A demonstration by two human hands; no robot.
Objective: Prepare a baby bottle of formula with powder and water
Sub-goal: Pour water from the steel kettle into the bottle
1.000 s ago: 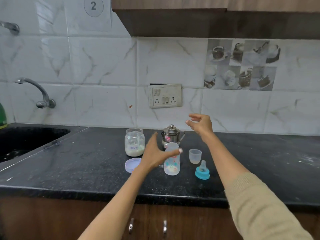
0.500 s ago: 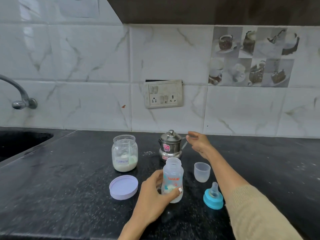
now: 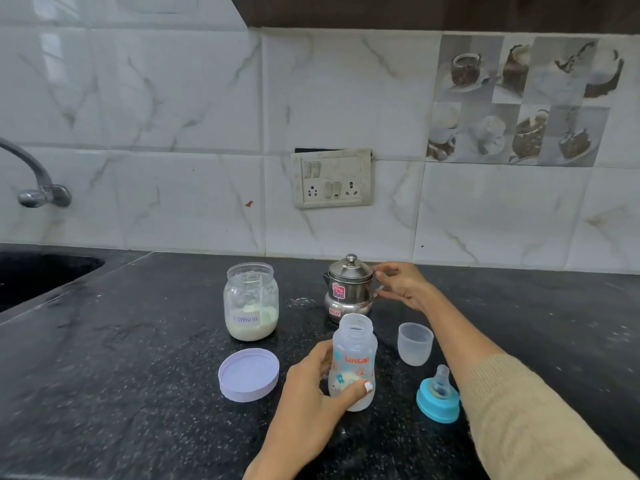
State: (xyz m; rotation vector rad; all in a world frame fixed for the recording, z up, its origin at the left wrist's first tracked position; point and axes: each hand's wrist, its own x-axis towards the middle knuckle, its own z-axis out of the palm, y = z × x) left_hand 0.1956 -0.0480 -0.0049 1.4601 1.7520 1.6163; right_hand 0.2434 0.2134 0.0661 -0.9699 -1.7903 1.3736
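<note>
1. Viewing from the head camera: left hand (image 3: 313, 398) has its grip wrapped round the lower body of the open baby bottle (image 3: 354, 362), thumb across the front, bottle upright on the black bench (image 3: 138, 393), near the front edge, centre.
2. Right hand (image 3: 403, 284) is at the handle side of the steel water pot (image 3: 349, 289), fingers curled towards it; whether that grip is clamped on the handle yet I cannot tell, since the pot hides the contact.
3. Risk: bottle neck is narrow, so a fast tilt of the pot would likely splash water past it onto the bench. Lid sits on the pot and could slip off during a pour.
4. Risk: the pot stands just behind the bottle, so lifting it forward could knock the rim; the left hold looks like the only thing steadying it.
5. Risk: teat ring (image 3: 438, 398) and clear cap (image 3: 415, 344) lie under the right forearm and could be swept aside.
6. Contents: bottle holds a little pale powder at the bottom, no water visible. Formula jar (image 3: 251, 301) is open, roughly a quarter full of powder, its lilac lid (image 3: 248, 374) flat in front. Clear cap looks empty. Pot contents hidden.
</note>
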